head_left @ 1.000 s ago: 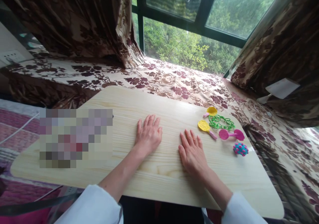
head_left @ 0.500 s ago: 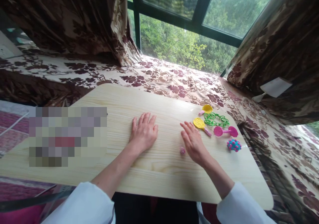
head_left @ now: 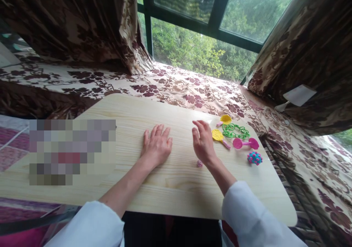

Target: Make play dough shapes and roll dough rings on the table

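Note:
My left hand (head_left: 157, 144) lies palm down on the pale wooden table (head_left: 132, 111), fingers spread, with nothing in it. Above the table's right half, my right hand (head_left: 204, 140) is raised with its fingers apart and slightly curled, empty as far as I can see. Close to its wrist sits a small pinkish ball (head_left: 199, 163). Right of that hand lies a yellow clay racket (head_left: 217, 135) with a pink handle; a second yellow racket (head_left: 226, 119) is behind it. Beside them are a green clay chain (head_left: 235, 131), a pink dumbbell (head_left: 245, 143) and a blue ball with pink knobs (head_left: 255, 158).
A blurred-out patch (head_left: 73, 151) covers things on the table's left side. Beyond the table runs a window ledge with floral cloth (head_left: 170, 80), between patterned curtains (head_left: 82, 27). A white lamp (head_left: 299, 95) stands at the right.
My right hand has lifted off the table and moved forward, uncovering the small pinkish ball. My left hand stays flat. The whole view has shifted slightly.

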A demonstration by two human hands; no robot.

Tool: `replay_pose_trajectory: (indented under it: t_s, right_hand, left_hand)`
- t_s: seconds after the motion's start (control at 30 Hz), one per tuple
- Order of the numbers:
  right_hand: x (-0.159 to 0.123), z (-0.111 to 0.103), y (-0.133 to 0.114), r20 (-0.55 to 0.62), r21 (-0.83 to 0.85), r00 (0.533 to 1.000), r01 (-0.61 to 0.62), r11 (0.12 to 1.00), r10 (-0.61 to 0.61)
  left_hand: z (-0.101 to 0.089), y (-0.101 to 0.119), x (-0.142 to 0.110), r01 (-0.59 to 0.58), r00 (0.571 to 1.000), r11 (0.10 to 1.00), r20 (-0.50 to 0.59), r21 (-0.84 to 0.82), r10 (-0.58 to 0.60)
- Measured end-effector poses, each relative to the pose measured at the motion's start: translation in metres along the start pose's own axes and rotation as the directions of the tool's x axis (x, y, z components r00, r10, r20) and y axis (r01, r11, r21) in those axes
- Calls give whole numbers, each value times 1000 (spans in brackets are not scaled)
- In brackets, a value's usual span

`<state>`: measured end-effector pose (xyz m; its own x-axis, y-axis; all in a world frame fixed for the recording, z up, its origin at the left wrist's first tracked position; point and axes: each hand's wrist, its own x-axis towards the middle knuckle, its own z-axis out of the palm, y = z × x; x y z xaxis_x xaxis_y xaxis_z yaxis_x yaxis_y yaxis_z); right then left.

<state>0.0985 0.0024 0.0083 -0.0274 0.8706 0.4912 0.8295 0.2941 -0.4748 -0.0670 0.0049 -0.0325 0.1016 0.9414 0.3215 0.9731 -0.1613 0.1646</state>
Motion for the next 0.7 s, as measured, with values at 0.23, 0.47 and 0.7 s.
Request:
replay_pose_trajectory:
  t_s: [0.23, 0.47, 0.7]
  right_hand:
    - [-34, 8, 6, 233, -318, 962, 212, 924, -141]
    - [-50, 7, -1, 389, -303, 910, 272, 913, -142]
    - [-32, 4, 24, 312, -368, 950, 150, 918, -30]
  left_hand:
    - [0, -1, -1, -17, 1000, 1000, -25, -13, 17]
    - [1, -1, 0, -13, 1000, 1000, -17, -17, 13]
    - [-1, 0, 0, 2, 1000, 1000, 0, -10, -2]
